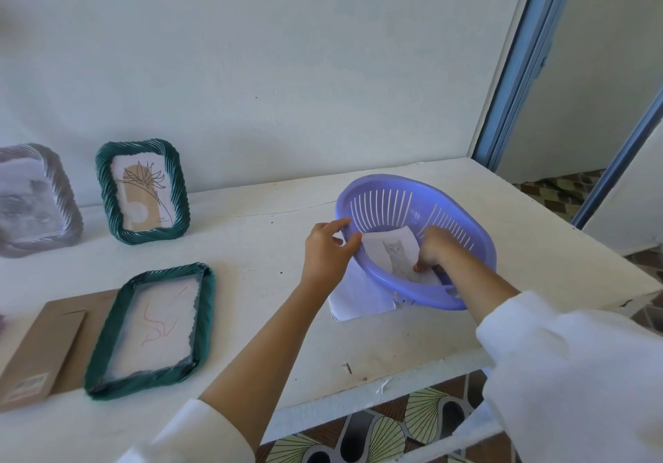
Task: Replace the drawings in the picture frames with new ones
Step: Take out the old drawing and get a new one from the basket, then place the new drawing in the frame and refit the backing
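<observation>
Looking down from the head camera, we grip the near-left rim of the purple basket [418, 189] with our left hand [328, 247], thumb inside and fingers curled over the edge, so the basket tilts toward us on the white table [272, 233]. Our right hand [432, 247] reaches inside it and pinches the cat drawing [389, 250] by its lower right corner. More white paper [353, 295] lies under the basket's near edge. At left, one green frame [143, 191] stands against the wall holding a flower drawing. A second green frame [152, 329] lies flat, face down, with a sheet marked in red lines in it; its brown backing [43, 347] rests just beside it. A blurred grey frame [36, 198] stands at far left.
</observation>
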